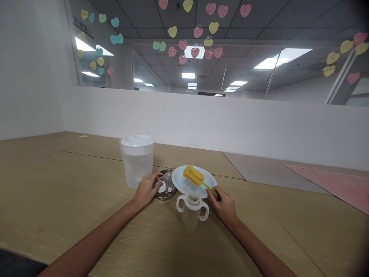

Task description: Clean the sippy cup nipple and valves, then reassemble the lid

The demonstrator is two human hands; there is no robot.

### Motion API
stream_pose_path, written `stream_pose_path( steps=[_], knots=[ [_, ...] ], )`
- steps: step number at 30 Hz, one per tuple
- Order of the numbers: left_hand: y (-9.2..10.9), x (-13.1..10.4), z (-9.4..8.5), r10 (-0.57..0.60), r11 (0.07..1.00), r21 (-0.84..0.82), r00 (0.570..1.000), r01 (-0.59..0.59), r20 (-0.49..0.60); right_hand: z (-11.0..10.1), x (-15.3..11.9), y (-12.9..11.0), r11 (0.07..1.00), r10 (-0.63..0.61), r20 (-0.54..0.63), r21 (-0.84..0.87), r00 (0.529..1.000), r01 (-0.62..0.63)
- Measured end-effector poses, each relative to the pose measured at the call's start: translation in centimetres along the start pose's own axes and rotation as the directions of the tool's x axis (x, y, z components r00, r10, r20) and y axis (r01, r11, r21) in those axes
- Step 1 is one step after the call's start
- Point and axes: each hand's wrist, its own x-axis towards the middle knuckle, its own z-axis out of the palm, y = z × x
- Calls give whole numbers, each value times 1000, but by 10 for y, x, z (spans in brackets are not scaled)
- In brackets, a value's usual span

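My right hand is closed around the green handle of a sponge bottle brush, whose yellow head is over a white plate. On the left, my left hand reaches to a round metal dish, thumb and fingers at a white bottle collar there. A clear bottle nipple and a small white piece also lie in the dish. Between my hands stands a baby bottle, upright, uncapped, with two white side handles.
Behind my left hand stands a lidded translucent pitcher containing clear liquid. Pink sheet material covers the table's right side. A white wall with a window above closes off the back of the wooden table.
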Motion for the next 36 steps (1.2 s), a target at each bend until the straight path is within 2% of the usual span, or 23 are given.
stream_pose_path(
  steps=[4, 21, 28, 36],
  knots=[
    [0, -1, 1, 23, 1000, -20, 999, -22, 23, 1, 0, 1, 1000, 1, 8, -2, 1000, -1],
    [0, 0, 1, -32, 995, -94, 999, 32, -4, -1, 1, -1, 1000, -11, -7, -12, 1000, 10],
    [1, 0, 0, 11, 997, -82, 1000, -12, -9, 1, 0, 1, 1000, -14, -4, -13, 1000, 14],
    [5, 1, -2, 10, 996, -91, 1000, -10, -2, 0, 1, 0, 1000, -13, -12, -11, 1000, 12]
  ],
)
